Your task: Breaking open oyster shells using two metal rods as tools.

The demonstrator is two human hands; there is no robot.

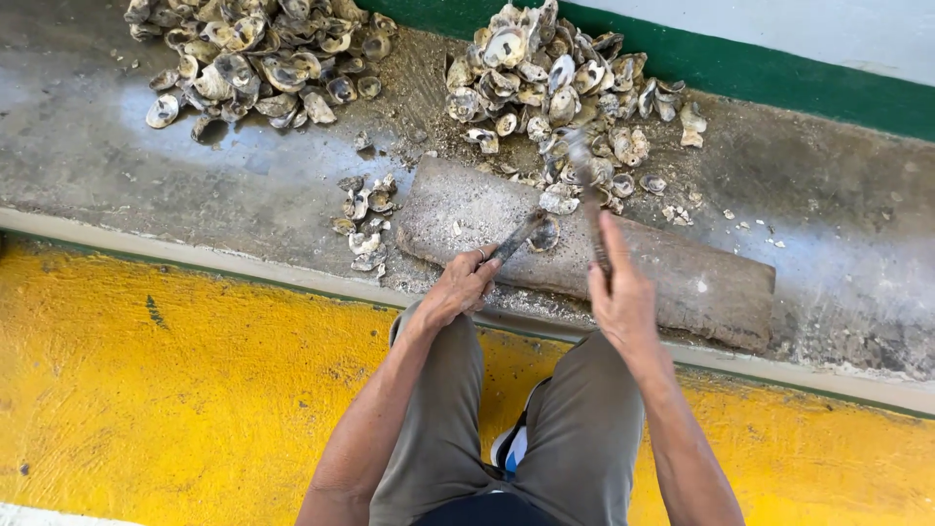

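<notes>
My left hand grips a dark metal tool whose tip rests against an oyster on a worn wooden block. My right hand holds the handle of a rusty hammer-like tool; its blurred head is raised over the near edge of the right shell heap. Both hands sit just above my knees in grey-green trousers.
A second heap of oyster shells lies at the far left, and a small cluster of shells lies left of the block. The wet concrete ledge borders a yellow painted floor. A green stripe runs along the far wall.
</notes>
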